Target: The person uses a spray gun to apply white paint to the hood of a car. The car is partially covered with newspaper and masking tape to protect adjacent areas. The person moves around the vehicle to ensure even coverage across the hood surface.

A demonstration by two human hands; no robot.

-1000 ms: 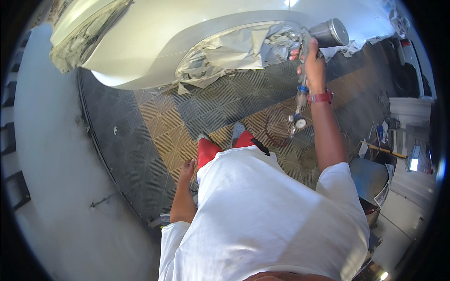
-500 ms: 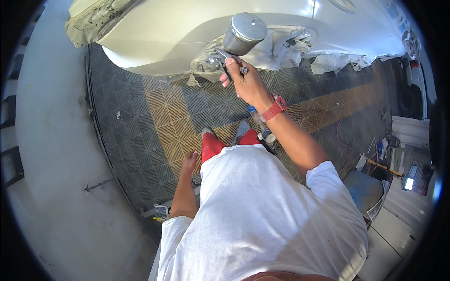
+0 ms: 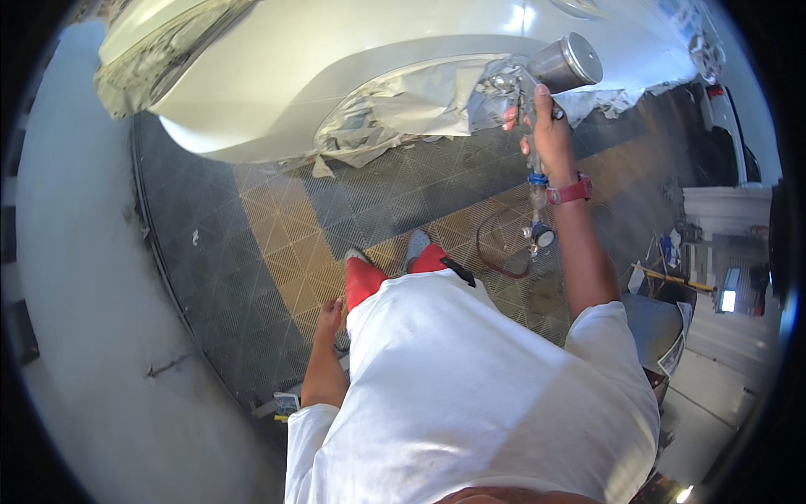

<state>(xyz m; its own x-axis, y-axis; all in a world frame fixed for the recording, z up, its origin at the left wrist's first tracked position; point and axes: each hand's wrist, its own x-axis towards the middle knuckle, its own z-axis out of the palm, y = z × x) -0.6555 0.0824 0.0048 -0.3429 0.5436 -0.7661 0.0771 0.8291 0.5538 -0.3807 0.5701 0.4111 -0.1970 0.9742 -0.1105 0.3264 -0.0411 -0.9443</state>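
A spray gun (image 3: 528, 99) with a silver metal cup (image 3: 564, 64) is gripped in my right hand (image 3: 552, 139), a red watch on that wrist. Below its handle hang a blue-ringed fitting and a round pressure gauge (image 3: 544, 238). Close beyond the gun is the white car body (image 3: 277, 92). Its wheel arch is covered with crumpled masking paper (image 3: 411, 105). My left hand (image 3: 331, 314) hangs low by my left leg, apart from the car, its fingers loosely bent and nothing visible in them.
A dark and tan tile floor (image 3: 277, 244) lies under my feet. A reddish hose (image 3: 489, 260) loops across it. On the left rises a pale wall (image 3: 75, 252). At right are a blue-grey bin (image 3: 651, 328), a lit lamp (image 3: 729, 299) and white cabinets (image 3: 709, 386).
My right hand has carried the spray gun to the right along the car, and the gun's cup tilts more to the right. The gauge beneath it now shows clear of my body. My left hand stays low.
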